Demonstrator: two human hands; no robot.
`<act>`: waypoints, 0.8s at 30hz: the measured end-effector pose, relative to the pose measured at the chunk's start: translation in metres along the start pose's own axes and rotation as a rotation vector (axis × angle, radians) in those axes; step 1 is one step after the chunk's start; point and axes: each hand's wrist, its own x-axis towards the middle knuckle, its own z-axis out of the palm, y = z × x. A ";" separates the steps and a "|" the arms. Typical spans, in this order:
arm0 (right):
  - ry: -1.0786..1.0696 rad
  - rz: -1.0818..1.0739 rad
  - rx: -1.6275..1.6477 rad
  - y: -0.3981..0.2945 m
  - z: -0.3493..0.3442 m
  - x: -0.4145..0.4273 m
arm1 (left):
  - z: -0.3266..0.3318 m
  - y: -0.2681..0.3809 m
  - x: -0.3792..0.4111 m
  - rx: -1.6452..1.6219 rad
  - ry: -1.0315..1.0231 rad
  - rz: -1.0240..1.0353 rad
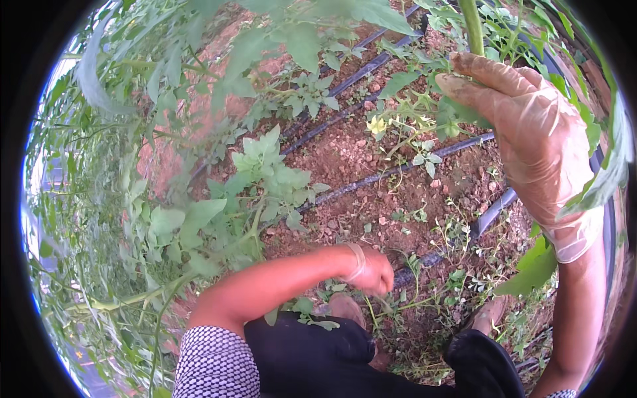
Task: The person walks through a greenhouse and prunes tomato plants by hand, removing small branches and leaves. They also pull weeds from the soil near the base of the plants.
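Note:
My right hand (537,119), in a thin translucent glove with soiled fingertips, is raised at the upper right. Its fingers lie against a thick green plant stem (472,27), which passes out of sight behind them. Whether they grip it I cannot tell. Green leaves and a yellow tomato flower (376,125) hang just left of these fingers. My left hand (371,273), also gloved, is curled low over the soil in front of my knees. Its fingertips are turned away, so what they may hold is hidden. Thin weed stems (398,311) lie just below it.
Several black drip hoses (353,189) run diagonally across reddish, clumpy soil (328,164). Leafy tomato plants (264,174) crowd the left side. Small weeds (458,234) grow near my feet, with one shoe (348,311) below my left hand. A large leaf (532,271) hangs beside my right forearm.

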 end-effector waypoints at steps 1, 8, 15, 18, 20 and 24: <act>-0.005 -0.014 0.014 0.001 -0.001 0.001 | 0.002 0.023 -0.017 0.200 0.064 0.005; 0.005 -0.203 0.119 0.015 0.010 0.005 | 0.014 0.061 -0.201 -0.144 0.488 0.743; -0.098 -0.130 0.207 0.014 -0.008 0.010 | 0.261 -0.112 -0.152 -1.640 1.323 1.108; -0.148 -0.051 0.220 0.007 -0.014 0.011 | 0.243 -0.157 -0.092 -1.343 1.520 0.300; -0.170 -0.031 0.258 0.005 -0.011 0.012 | 0.221 -0.197 -0.064 -1.069 1.528 0.053; -0.171 -0.023 0.222 0.005 -0.008 0.010 | 0.194 -0.217 -0.057 -0.897 1.469 -0.138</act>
